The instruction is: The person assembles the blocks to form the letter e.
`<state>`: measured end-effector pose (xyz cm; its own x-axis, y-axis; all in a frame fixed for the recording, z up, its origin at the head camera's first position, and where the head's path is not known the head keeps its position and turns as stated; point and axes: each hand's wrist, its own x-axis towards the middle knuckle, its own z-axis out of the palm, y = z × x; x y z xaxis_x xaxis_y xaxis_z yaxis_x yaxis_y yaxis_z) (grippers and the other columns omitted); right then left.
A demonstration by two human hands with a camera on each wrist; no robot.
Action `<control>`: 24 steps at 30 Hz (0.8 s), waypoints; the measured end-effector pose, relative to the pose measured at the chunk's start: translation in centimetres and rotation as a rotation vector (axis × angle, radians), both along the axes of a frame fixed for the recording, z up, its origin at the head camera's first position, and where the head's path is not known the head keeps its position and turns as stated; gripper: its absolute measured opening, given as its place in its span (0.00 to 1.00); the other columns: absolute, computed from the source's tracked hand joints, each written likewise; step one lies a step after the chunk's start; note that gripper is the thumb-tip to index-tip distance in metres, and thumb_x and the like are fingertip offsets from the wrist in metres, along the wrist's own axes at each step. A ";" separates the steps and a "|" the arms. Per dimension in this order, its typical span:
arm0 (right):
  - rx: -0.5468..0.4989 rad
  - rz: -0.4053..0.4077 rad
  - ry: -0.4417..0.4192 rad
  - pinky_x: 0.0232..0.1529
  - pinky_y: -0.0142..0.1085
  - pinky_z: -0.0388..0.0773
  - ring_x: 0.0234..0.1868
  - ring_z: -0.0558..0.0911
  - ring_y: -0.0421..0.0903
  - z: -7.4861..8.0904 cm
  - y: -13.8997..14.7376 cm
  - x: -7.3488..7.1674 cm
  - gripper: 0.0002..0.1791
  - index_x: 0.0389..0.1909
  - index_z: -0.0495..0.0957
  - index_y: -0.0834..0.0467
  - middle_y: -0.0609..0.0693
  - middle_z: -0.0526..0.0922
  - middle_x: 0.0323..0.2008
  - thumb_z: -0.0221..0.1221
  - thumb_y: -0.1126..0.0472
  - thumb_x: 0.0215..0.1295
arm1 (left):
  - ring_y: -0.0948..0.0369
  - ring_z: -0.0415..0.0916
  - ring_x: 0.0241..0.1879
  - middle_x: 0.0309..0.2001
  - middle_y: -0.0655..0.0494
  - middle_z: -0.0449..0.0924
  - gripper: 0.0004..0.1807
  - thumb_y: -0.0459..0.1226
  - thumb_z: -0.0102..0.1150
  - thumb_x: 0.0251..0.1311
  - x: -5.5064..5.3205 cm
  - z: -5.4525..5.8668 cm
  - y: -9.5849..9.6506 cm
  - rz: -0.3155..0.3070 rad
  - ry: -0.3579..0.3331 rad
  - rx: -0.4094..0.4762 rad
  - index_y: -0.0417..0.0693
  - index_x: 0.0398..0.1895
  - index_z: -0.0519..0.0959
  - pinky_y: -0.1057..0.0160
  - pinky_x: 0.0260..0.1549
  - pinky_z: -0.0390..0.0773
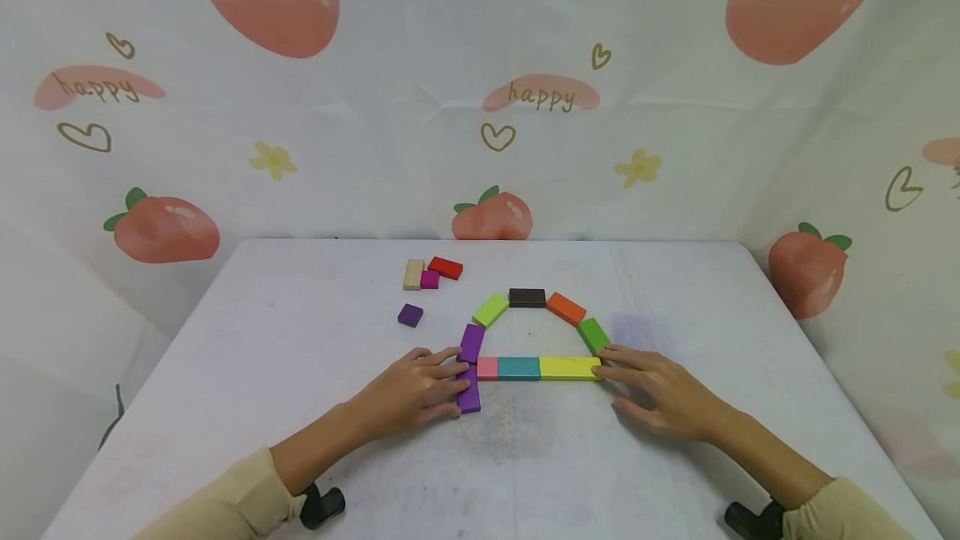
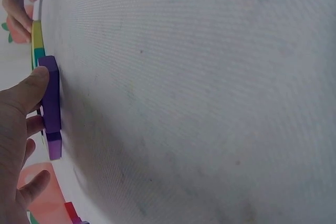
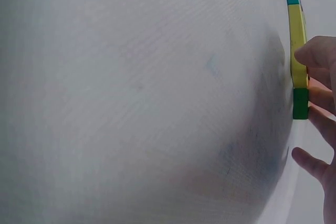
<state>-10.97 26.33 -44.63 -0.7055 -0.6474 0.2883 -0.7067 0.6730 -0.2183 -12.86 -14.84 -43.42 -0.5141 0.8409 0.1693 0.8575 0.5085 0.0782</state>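
Note:
Coloured blocks lie on the table in an arch with a straight row across its base. My left hand (image 1: 412, 390) is at the left side, its spread fingertips touching the upper purple block (image 1: 472, 342) and the lower purple block (image 1: 469, 394). In the left wrist view the thumb (image 2: 37, 85) rests against the side of the nearer purple block (image 2: 50, 95). My right hand (image 1: 660, 390) has its fingers loosely extended, with fingertips at the green block (image 1: 593, 336) and the end of the long yellow block (image 1: 568, 368). Pink (image 1: 487, 368) and teal (image 1: 518, 368) blocks continue the row.
Lime (image 1: 491, 310), black (image 1: 527, 298) and orange (image 1: 566, 307) blocks form the arch's top. Behind left lie a beige block (image 1: 413, 274), a magenta block (image 1: 430, 280), a red block (image 1: 446, 268) and a dark purple block (image 1: 410, 315). A printed curtain (image 1: 390, 107) hangs behind the table (image 1: 300, 307).

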 end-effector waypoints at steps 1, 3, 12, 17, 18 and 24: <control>0.000 0.000 0.000 0.52 0.53 0.80 0.63 0.77 0.52 0.0 0.0 0.0 0.27 0.57 0.83 0.50 0.50 0.79 0.62 0.71 0.57 0.53 | 0.51 0.72 0.65 0.60 0.55 0.80 0.24 0.52 0.64 0.63 0.0 0.0 0.0 0.000 0.000 0.002 0.51 0.57 0.83 0.51 0.56 0.77; -0.001 -0.001 -0.001 0.51 0.53 0.80 0.62 0.77 0.52 0.0 0.0 0.0 0.27 0.57 0.83 0.50 0.50 0.79 0.62 0.71 0.57 0.53 | 0.51 0.72 0.65 0.59 0.55 0.80 0.24 0.52 0.65 0.62 0.0 0.0 0.0 0.001 0.001 0.005 0.51 0.57 0.83 0.51 0.56 0.77; 0.003 -0.005 -0.007 0.52 0.53 0.80 0.62 0.77 0.52 0.0 0.0 0.0 0.27 0.58 0.83 0.50 0.49 0.79 0.62 0.71 0.57 0.54 | 0.53 0.71 0.66 0.60 0.56 0.80 0.24 0.52 0.65 0.62 -0.1 -0.1 0.0 0.012 -0.016 0.001 0.52 0.57 0.83 0.52 0.57 0.76; 0.001 -0.008 -0.011 0.52 0.53 0.80 0.63 0.77 0.52 0.0 0.0 0.0 0.27 0.57 0.83 0.50 0.49 0.79 0.62 0.71 0.56 0.54 | 0.52 0.72 0.65 0.59 0.56 0.81 0.23 0.52 0.66 0.61 -0.1 0.0 0.1 0.004 -0.008 0.007 0.52 0.57 0.84 0.51 0.56 0.77; 0.002 -0.009 -0.013 0.52 0.53 0.80 0.63 0.77 0.52 0.0 0.0 0.0 0.27 0.57 0.83 0.50 0.49 0.79 0.62 0.71 0.56 0.54 | 0.52 0.73 0.65 0.59 0.55 0.81 0.24 0.52 0.66 0.61 -0.1 0.0 0.1 0.002 -0.008 0.008 0.52 0.56 0.84 0.51 0.56 0.77; 0.005 -0.009 -0.010 0.52 0.53 0.80 0.63 0.77 0.53 -0.1 0.0 0.0 0.27 0.58 0.82 0.50 0.50 0.78 0.62 0.71 0.56 0.54 | 0.52 0.72 0.65 0.59 0.55 0.81 0.24 0.52 0.65 0.61 -0.2 0.1 0.1 0.008 -0.020 -0.007 0.51 0.57 0.84 0.51 0.57 0.76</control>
<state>-10.95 26.37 -44.73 -0.7143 -0.6425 0.2775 -0.6983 0.6805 -0.2221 -13.01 -14.75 -43.36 -0.5244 0.8376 0.1533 0.8515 0.5162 0.0922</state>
